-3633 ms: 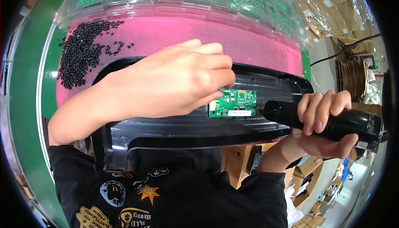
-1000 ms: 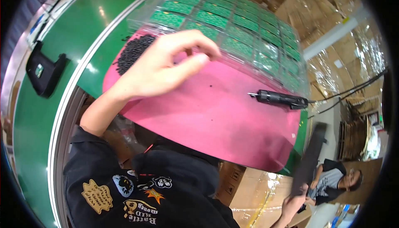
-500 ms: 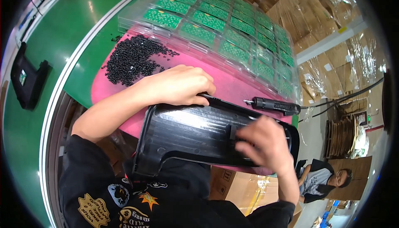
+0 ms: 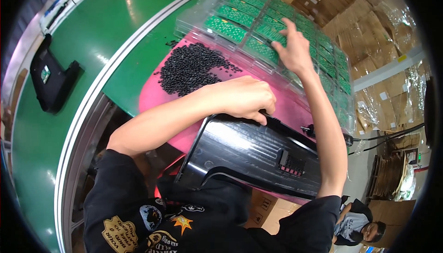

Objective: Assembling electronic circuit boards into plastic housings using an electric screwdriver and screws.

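Gripping shell [image 4: 244,147], at six o'clock of curled left hand [image 4: 244,98], by its far edge. Holding right hand [image 4: 295,50], thumb and forefinger parted, over boards [image 4: 226,29] at one o'clock; cannot tell whether touching any. Leaving bare mat [image 4: 290,106] between shell and tray [image 4: 256,62], with screws [image 4: 187,68] at ten.

Head-worn fisheye (left of two) looks down from close above on left hand [image 4: 247,98] and right hand [image 4: 296,50]

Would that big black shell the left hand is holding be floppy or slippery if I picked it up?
The black shell is probably stiff, judging by its raised edges. It may be light for its size, since it looks thin and hollow. Its shiny inside might feel slippery.
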A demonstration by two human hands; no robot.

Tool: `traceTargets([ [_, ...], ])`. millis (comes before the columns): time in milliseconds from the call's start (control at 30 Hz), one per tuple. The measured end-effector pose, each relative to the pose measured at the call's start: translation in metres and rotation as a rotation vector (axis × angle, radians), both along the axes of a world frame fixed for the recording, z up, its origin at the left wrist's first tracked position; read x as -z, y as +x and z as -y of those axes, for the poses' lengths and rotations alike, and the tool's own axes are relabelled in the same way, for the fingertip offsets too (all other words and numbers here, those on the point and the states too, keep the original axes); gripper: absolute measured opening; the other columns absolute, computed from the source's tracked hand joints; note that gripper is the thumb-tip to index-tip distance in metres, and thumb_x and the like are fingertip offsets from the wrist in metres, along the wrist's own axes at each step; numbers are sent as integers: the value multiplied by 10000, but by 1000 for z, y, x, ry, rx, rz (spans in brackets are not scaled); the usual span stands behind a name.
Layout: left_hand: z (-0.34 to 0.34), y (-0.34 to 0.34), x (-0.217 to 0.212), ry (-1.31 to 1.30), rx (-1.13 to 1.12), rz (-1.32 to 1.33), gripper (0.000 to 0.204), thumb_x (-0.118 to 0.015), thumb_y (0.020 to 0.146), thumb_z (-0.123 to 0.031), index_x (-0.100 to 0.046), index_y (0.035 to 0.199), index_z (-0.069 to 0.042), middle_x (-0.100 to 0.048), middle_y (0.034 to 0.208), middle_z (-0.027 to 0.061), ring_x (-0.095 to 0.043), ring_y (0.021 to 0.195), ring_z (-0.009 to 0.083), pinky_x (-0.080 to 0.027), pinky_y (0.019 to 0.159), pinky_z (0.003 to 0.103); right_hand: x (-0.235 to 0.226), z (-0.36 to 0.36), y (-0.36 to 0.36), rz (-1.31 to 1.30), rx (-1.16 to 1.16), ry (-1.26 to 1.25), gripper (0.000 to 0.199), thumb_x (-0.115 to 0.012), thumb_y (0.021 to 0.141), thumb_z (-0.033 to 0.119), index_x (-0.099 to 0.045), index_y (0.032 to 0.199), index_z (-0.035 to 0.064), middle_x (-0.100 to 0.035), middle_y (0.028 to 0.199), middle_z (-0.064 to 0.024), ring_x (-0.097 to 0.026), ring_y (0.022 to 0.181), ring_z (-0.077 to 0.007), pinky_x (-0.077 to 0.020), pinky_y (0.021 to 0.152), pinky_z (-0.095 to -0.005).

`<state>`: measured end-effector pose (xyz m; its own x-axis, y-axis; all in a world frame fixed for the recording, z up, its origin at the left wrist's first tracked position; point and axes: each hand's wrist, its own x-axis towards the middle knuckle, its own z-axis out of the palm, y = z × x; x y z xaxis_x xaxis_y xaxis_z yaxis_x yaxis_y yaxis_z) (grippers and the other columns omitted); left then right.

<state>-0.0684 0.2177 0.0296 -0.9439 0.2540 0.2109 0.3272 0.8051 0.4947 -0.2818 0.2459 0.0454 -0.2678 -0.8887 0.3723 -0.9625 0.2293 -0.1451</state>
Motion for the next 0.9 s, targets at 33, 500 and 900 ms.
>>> traceTargets([
  [33, -1, -1, 1, 18, -16, -3, 255, -722, 774, -272, -685, 856, -33, -666, 879, 103, -642, 882, 314, -508, 726, 429, -4, -5, 4, 106, -18, -121, 735, -730, 822, 167, -323, 1429, 79, -622, 1199, -172, -576, 1130, -328, -431, 991, -424],
  [500, -57, 2, -55, 736, -299, -166, 599, -823, 681, -6, -587, 1230, 34, -654, 1086, 96, -622, 998, 145, -552, 806, 259, -61, -200, 99, 944, -316, -619, 811, -677, 827, -17, -206, 1484, 44, -541, 1242, -199, -569, 1171, -291, -464, 1015, -414],
  [900, -95, -14, -37, 480, -163, 94, 500, -745, 654, -16, -635, 1140, 22, -638, 982, 64, -595, 785, 95, -514, 531, 209, -8, -315, 82, 803, 52, -339, 507, -684, 868, 79, -497, 1328, -20, -608, 1217, -146, -592, 1107, -197, -453, 952, -315],
])
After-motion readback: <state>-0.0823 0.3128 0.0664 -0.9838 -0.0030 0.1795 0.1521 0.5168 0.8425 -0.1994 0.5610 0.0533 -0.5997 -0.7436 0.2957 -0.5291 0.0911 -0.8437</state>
